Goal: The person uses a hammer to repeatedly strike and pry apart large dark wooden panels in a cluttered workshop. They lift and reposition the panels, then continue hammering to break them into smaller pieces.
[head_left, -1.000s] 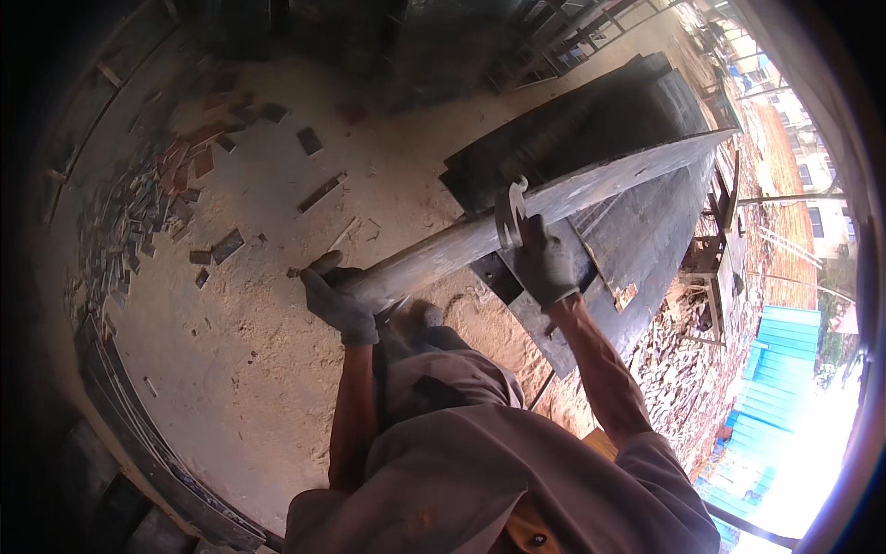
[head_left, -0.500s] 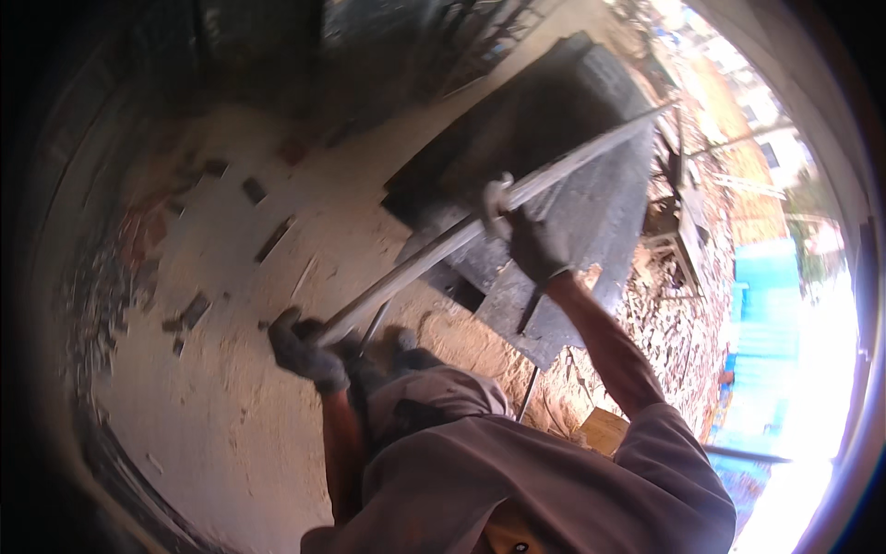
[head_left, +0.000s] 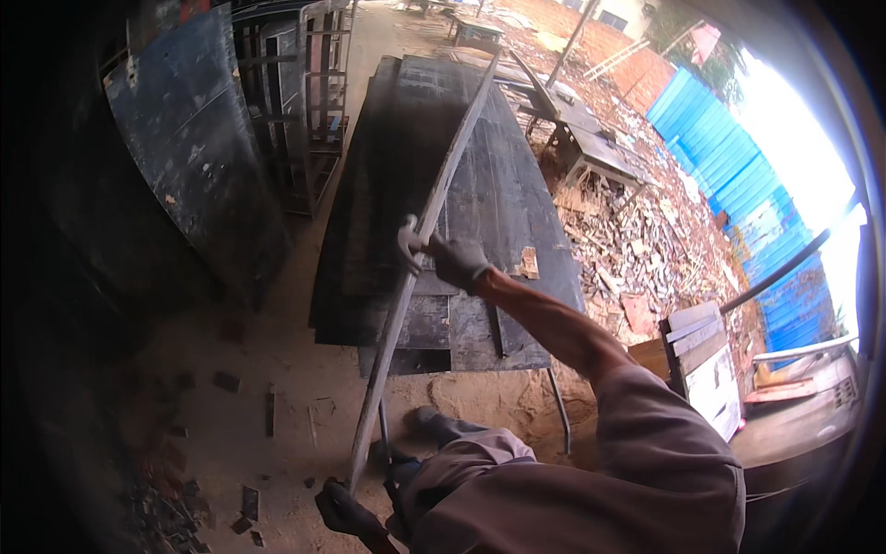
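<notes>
A long, pale wooden batten (head_left: 452, 171) slants from low left up to the far end of a stack of dark panels (head_left: 503, 203). In its dark glove, my left hand (head_left: 341, 506) is closed round the batten's near end. Gloved in grey, my right hand (head_left: 457, 261) is closed beside the batten's middle. From that fist a curved metal head, like a claw hammer's (head_left: 409, 245), sticks out across the wood. The hammer's handle is hidden in the fist, and I cannot tell whether those fingers also grip the batten.
Dark boards (head_left: 198, 138) lean at the left by a metal rack (head_left: 325, 102). Wood scraps (head_left: 637, 249) cover the ground right of the stack, near a low bench (head_left: 600, 152) and a blue corrugated fence (head_left: 738, 175). Dark offcuts (head_left: 249, 503) lie lower left.
The view has swung to the right. The batten now stands steeper in the picture, its far end further left. Both hands keep their grip, and my left hand appears lower.
</notes>
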### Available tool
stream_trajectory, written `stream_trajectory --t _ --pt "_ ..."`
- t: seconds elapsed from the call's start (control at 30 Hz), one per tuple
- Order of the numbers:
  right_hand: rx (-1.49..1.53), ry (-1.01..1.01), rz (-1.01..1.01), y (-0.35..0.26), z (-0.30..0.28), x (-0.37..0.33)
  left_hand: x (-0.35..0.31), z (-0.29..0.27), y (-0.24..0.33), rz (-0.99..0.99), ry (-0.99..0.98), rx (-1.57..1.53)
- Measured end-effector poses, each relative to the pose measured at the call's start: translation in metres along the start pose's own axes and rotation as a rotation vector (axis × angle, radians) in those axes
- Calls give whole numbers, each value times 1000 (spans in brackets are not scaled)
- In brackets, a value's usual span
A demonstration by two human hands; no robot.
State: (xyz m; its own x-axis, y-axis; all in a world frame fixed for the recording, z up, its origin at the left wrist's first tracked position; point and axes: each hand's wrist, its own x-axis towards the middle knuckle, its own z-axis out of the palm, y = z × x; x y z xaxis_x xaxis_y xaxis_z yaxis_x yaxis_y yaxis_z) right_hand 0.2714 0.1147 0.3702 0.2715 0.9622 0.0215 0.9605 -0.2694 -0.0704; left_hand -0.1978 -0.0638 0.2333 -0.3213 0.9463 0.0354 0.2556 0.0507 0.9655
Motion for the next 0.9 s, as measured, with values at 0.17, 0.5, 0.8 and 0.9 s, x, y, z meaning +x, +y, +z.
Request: stream_trajectory --t 0.17,0.5,0.8,0.9 --pt "233 -172 -136 -21 38 -16 18 39 85 509 -271 548" --pt "217 -270 -256 82 -29 38 34 147 100 351 -470 971" --pt "139 27 -51 221 -10 133 -41 12 125 903 -303 1377" --pt "268 102 -270 161 20 64 -35 -41 85 661 -405 1326"
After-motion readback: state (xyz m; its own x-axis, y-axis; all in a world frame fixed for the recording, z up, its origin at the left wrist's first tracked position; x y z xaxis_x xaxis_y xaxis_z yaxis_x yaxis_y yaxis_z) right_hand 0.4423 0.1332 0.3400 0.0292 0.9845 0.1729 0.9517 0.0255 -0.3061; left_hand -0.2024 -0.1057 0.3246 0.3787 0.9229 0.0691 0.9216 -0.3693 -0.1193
